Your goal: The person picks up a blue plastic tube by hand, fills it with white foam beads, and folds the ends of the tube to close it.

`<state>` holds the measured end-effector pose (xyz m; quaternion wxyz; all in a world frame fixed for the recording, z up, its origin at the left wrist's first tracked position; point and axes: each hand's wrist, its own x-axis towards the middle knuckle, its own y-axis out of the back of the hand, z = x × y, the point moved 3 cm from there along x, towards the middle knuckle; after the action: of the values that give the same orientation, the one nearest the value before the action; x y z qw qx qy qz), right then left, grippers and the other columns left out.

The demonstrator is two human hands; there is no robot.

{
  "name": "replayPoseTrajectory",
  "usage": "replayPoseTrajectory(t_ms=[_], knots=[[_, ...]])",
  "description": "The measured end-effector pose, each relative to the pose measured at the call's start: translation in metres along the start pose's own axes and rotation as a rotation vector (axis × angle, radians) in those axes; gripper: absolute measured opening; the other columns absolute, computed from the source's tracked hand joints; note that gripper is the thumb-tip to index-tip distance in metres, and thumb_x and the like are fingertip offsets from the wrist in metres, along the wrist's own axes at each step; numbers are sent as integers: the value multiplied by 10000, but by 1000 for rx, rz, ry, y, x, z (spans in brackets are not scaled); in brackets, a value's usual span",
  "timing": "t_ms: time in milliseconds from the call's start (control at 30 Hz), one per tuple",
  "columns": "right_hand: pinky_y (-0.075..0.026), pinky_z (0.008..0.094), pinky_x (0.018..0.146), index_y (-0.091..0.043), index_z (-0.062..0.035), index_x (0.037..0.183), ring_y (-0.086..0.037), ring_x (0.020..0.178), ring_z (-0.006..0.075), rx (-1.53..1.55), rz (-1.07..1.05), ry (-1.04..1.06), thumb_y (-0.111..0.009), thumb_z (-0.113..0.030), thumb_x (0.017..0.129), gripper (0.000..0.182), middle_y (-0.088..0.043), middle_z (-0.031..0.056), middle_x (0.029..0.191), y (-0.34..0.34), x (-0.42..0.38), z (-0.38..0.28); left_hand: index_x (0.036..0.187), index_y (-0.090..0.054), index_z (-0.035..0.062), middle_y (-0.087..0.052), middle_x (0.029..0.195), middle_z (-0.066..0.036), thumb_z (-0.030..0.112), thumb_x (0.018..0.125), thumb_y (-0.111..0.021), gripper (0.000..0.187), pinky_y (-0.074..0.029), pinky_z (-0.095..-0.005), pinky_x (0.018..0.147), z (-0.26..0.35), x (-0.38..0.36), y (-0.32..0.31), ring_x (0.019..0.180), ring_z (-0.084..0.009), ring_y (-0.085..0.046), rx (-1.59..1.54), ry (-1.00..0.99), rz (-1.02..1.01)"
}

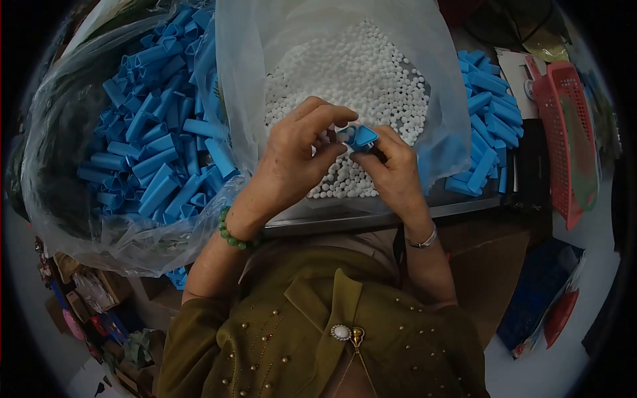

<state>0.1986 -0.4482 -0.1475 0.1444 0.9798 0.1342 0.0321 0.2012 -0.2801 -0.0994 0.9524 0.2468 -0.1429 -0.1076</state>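
My right hand (396,171) grips a short blue triangular tube (363,137) with its open end tilted up and toward the left. At that opening, my left hand (289,151) has its fingers curled, with a few small white balls (325,136) showing between them. How many it holds is hidden. Both hands are above a spread of many small white balls (345,73) lying on clear plastic sheeting (242,66). A green bead bracelet is on the left wrist and a metal bangle on the right.
On the left, a large clear plastic bag (56,219) is full of blue triangular tubes (156,126). More blue tubes (488,119) are piled on the right. Beyond them stands a pink perforated basket (564,146). A metal table edge (371,219) runs in front of my body.
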Motion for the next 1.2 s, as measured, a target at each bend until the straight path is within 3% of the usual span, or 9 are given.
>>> replayPoseTrajectory(t_ms=[267, 467, 533, 600, 667, 733, 867, 933, 1200], knots=[[-468, 285, 632, -652, -33, 1120, -603, 743, 159, 80, -2, 17, -682, -8, 811, 311, -610, 81, 933, -3, 0, -4, 1091, -650, 25, -615, 975, -80, -134, 696, -671, 426, -516, -275, 668, -1, -2, 4, 787, -172, -614, 42, -109, 59], [-501, 251, 680, -633, 1, 1117, -618, 824, 134, 285, 35, 83, -654, 22, 829, 289, -619, 72, 989, -5, -2, -6, 1145, -652, 37, -596, 1148, -109, -33, 742, -719, 414, -533, -284, 755, -9, -7, -2, 992, -200, -619, -39, -113, 42], [-515, 257, 701, -621, 8, 1132, -625, 847, 142, 319, -12, 54, -630, 7, 858, 274, -616, 80, 1004, -6, -6, -7, 1177, -645, 43, -550, 1246, -120, 24, 792, -713, 391, -529, -307, 873, -17, -11, -10, 1106, -215, -580, -368, -87, -6], [-529, 263, 722, -609, 15, 1146, -632, 869, 151, 352, -56, 26, -606, -8, 886, 261, -612, 88, 1019, -4, -7, -9, 1179, -646, 52, -548, 1236, -107, 44, 810, -709, 374, -536, -307, 833, -15, -18, -15, 1069, -205, -584, -591, 34, 1], [-546, 306, 745, -510, 39, 1269, -634, 899, 162, 843, -214, -171, -579, -117, 945, 366, -586, 109, 1099, -6, -8, -7, 1182, -647, 61, -545, 1226, -94, 64, 829, -704, 358, -542, -306, 793, -16, -22, -17, 1033, -195, -588, -812, 159, 9], [-549, 298, 770, -519, 42, 1238, -631, 909, 158, 946, -257, -178, -577, -134, 946, 346, -587, 97, 1082, -6, -7, -7, 1171, -666, 90, -530, 1232, -86, 95, 852, -695, 320, -534, -299, 836, -19, -26, -19, 1045, -183, -566, -873, 204, -3], [-536, 270, 782, -524, 38, 1184, -598, 961, 130, 1014, -210, -184, -575, -145, 944, 306, -585, 69, 1043, -12, -8, -7, 1209, -647, 64, -534, 1239, -105, 79, 851, -683, 360, -532, -331, 898, -12, -26, -20, 1124, -207, -541, -698, 153, -44], [-521, 256, 782, -530, 30, 1162, -580, 963, 113, 993, -170, -223, -556, -128, 947, 269, -580, 60, 1034, -17, -10, -10, 1209, -658, 86, -556, 1194, -96, 104, 843, -696, 368, -523, -329, 842, -8, -25, -19, 1081, -213, -554, -304, -7, -25], [-491, 235, 706, -534, 32, 1106, -577, 838, 94, 794, -37, -192, -472, -82, 957, 198, -599, 88, 1021, -21, -21, -26, 1244, -634, 108, -564, 1198, -100, 130, 838, -703, 413, -496, -352, 882, 9, -38, -14, 1083, -252, -553, -179, 30, 2]])
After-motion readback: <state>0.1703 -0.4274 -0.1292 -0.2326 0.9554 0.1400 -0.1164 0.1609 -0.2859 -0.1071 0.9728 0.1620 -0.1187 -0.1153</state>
